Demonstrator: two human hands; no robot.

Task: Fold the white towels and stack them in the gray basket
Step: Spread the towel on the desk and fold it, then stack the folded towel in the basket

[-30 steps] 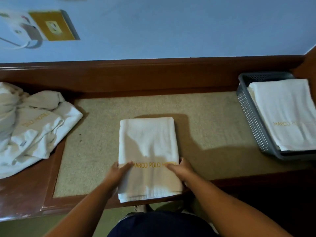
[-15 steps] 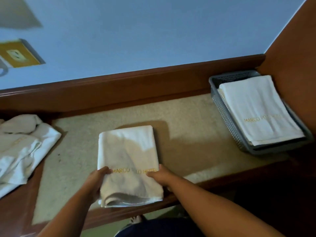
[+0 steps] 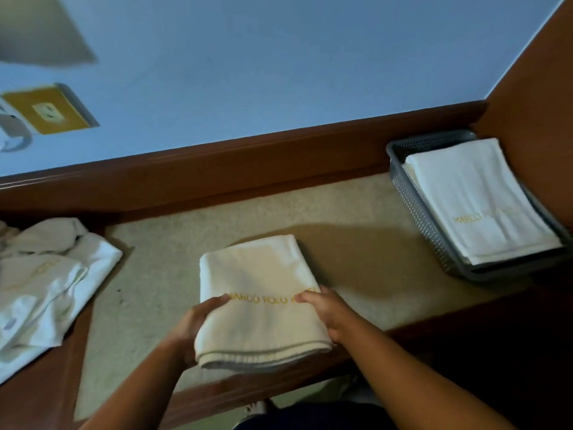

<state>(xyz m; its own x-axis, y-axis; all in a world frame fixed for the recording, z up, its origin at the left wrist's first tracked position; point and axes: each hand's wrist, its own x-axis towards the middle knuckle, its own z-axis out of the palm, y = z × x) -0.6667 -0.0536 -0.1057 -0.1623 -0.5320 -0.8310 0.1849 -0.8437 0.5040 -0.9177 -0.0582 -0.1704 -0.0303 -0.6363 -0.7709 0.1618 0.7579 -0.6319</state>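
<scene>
A blue wall (image 3: 279, 72) fills the upper view, above a wooden desk (image 3: 248, 169) with a beige top (image 3: 356, 218). At the left end lies a loose pile (image 3: 46, 290) of unfolded white towels, well apart from the hands. At the right end, against the wooden side panel, sits the gray basket (image 3: 415, 206). It holds a flat stack (image 3: 474, 200) of folded towels, gold lettering up.

Between pile and basket, near the front edge of the desk, is the folded towel (image 3: 260, 274), held between the two hands. The left hand (image 3: 198, 321) grips its left side and the right hand (image 3: 325, 308) its right side. Each thumb lies on top at the ends of the gold lettering, and the fingers curl under the cloth, out of sight. Both forearms reach in from below, angled toward each other. The towel's near end sags over the desk's front edge, its layered hem showing. Whether the far end touches the top cannot be told.

One second ago both hands lay on the towel, which lay flat on the top. Now they clasp its sides and the near end is raised. The basket and pile are unchanged.

A brass outlet (image 3: 49, 108) is on the wall at upper left.
</scene>
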